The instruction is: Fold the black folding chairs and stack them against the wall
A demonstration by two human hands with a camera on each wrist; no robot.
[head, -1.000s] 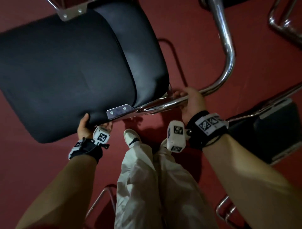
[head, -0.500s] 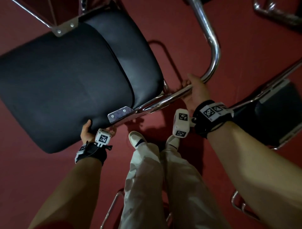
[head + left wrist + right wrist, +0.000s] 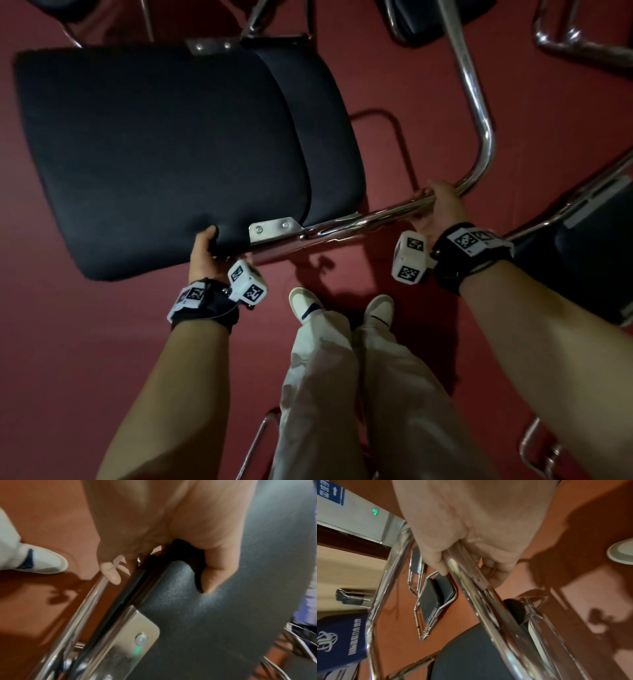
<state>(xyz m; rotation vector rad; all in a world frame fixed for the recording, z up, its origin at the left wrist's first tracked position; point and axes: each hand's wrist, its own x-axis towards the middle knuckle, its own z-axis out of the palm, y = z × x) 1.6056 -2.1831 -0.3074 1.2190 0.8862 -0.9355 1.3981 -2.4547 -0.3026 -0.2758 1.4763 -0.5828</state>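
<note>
The black folding chair [image 3: 164,150] hangs folded in the person's two hands above the red floor [image 3: 68,342], its padded seat and backrest lying flat against each other and its chrome frame [image 3: 479,113] looping out to the right of the cushion. The left hand [image 3: 205,253] grips the cushion's near edge just left of a riveted metal bracket [image 3: 274,228]; in the left wrist view the thumb [image 3: 216,574] presses into the black padding while the other fingers [image 3: 111,573] curl under the edge against a chrome tube. The right hand [image 3: 442,212] holds the frame's near tube, right of the cushion and close to the bend; the right wrist view shows its fingers [image 3: 494,573] wrapped fully round that tube [image 3: 471,574].

Below the chair, two white shoes [image 3: 305,305] and pale trousers stand on the floor. A second black chair [image 3: 596,260] lies to the right of the held one, partly behind the right forearm, and more chrome legs [image 3: 575,44] show beyond it. In the right wrist view another folded chair [image 3: 435,601] lies flat on the floor past the held frame, with a blue sign [image 3: 339,632] further off.
</note>
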